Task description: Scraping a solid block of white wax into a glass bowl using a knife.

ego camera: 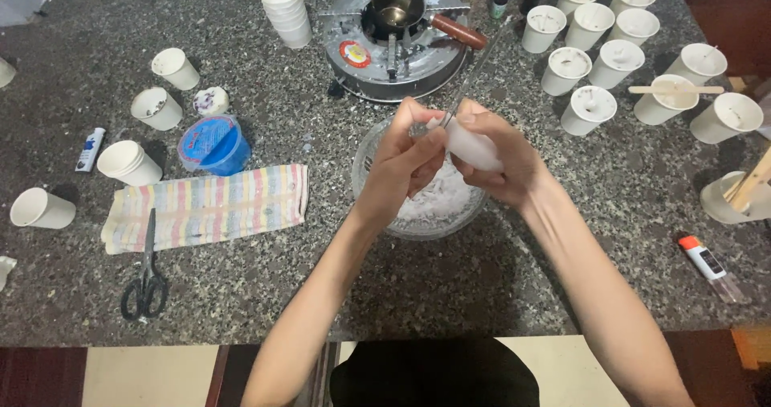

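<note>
A white waxy block is held over a glass bowl of white flakes, which is set on the speckled stone surface in front of the person. The block is gripped by the right hand, whose fingers are curled around it. The left hand is closed around the handle of a thin metal tool, whose shaft is seen slanting up and away from the block towards the stove. The two hands are pressed close together above the bowl.

Behind the bowl, a small round gas stove is placed, and a metal pot with a wooden handle is carried on it. To the right of the stove, many white paper cups are grouped; a wooden stick is laid across one. To the left, a striped cloth is spread, with black scissors resting partly on it and a blue lidded tub just behind it. A stack of cups is found left of the stove.
</note>
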